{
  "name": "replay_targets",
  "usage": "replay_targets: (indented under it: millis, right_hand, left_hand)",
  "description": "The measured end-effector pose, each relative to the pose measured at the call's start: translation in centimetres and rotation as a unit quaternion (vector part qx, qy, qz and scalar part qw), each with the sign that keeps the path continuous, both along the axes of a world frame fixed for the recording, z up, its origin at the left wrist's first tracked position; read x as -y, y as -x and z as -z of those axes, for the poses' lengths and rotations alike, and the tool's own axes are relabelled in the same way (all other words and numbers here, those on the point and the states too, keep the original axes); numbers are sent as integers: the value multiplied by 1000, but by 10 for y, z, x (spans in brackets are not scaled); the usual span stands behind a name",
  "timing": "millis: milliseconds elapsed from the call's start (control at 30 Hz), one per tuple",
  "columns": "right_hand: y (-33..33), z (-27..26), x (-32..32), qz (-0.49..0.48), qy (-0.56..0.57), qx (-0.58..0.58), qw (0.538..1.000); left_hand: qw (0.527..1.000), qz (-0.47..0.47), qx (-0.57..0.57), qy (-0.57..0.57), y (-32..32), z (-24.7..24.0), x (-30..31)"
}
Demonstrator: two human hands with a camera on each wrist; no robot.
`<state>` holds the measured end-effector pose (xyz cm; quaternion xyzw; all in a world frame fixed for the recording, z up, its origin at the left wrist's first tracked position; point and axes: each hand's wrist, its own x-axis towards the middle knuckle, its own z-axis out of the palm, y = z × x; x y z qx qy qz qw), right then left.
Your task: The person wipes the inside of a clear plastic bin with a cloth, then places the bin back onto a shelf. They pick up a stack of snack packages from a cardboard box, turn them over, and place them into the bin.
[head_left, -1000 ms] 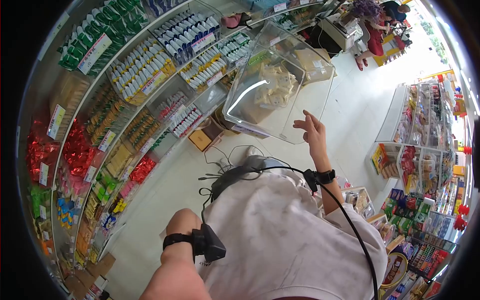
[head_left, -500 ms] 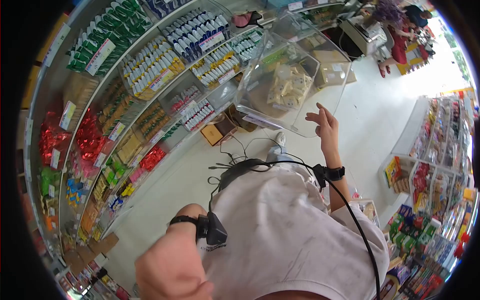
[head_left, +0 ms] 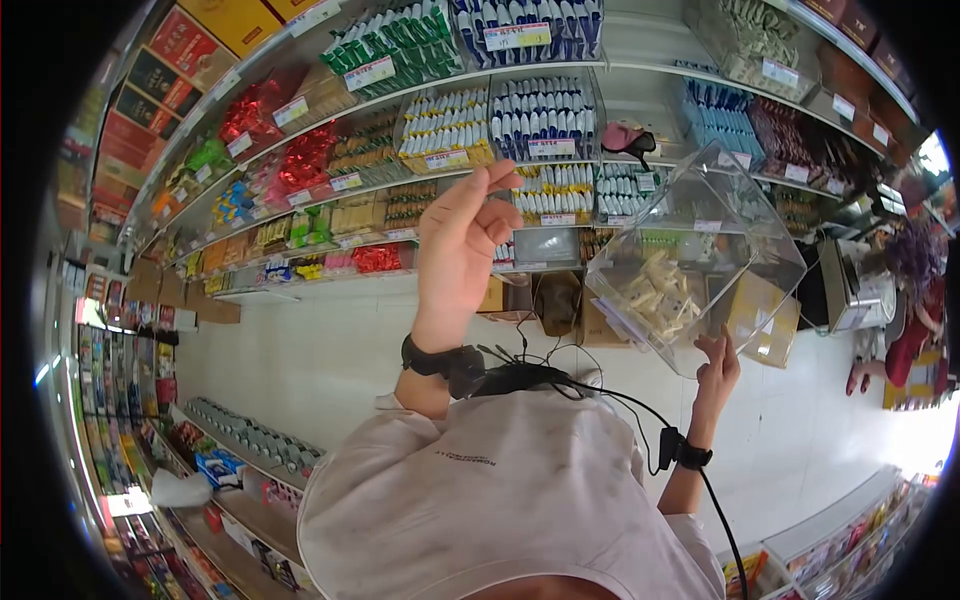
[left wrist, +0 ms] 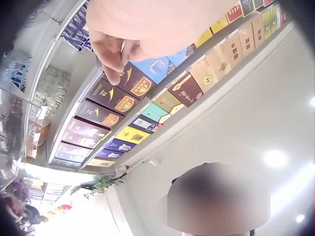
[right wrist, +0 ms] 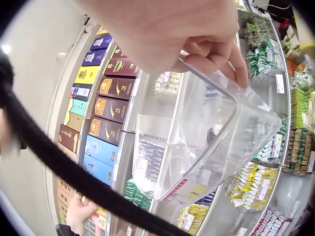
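In the head view a large clear plastic bin (head_left: 745, 215) hangs tilted before the shelves. Cream packets (head_left: 660, 295) show in its lower part; whether inside or through the wall I cannot tell. My right hand (head_left: 717, 370) is at its lower right edge, and in the right wrist view the fingers of that hand (right wrist: 197, 44) curl round the bin's (right wrist: 216, 142) rim. My left hand (head_left: 460, 245) is raised in front of the shelves with loosely bent fingers, apart from the bin; the left wrist view shows the hand (left wrist: 147, 34) close up, nothing clearly held.
Shelves (head_left: 500, 70) of wrapped snacks curve across the front. A cardboard box (head_left: 765, 320) lies behind the bin at right, with a counter scale (head_left: 860, 285) beyond. A person in red (head_left: 915, 335) is at far right. Cables (head_left: 620, 395) run along my body.
The head view has swung left, bringing more shelving into sight. My left hand has risen from beside my body to in front of the shelves. My right hand stays at the bin's edge.
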<state>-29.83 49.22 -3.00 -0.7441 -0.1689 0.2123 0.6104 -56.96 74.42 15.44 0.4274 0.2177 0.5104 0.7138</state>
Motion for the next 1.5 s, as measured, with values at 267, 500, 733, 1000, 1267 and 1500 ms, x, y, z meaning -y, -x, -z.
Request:
replay_targets:
  millis: [267, 500, 733, 1000, 1267, 1500]
  right_hand:
    - [-29, -6, -22, -47, -26, -11, 998]
    - [-23, -34, -52, -53, -29, -27, 998]
    - [-16, -89, -97, -62, -10, 44, 997]
    - [-57, -111, -134, -90, -51, 174, 979]
    - [-73, -112, -130, -10, -183, 96, 978]
    - [-95, -96, -130, -237, -85, -153, 956]
  left_hand:
    - [999, -12, -19, 34, -27, 4, 11]
    - [991, -4, -114, -68, -28, 27, -17]
    - [887, 36, -339, -312, -67, 97, -43]
    - [930, 119, -306, -167, -94, 126, -80]
    - [961, 95, -257, -30, -147, 109, -93]
    - [954, 113, -274, -39, -173, 81, -89]
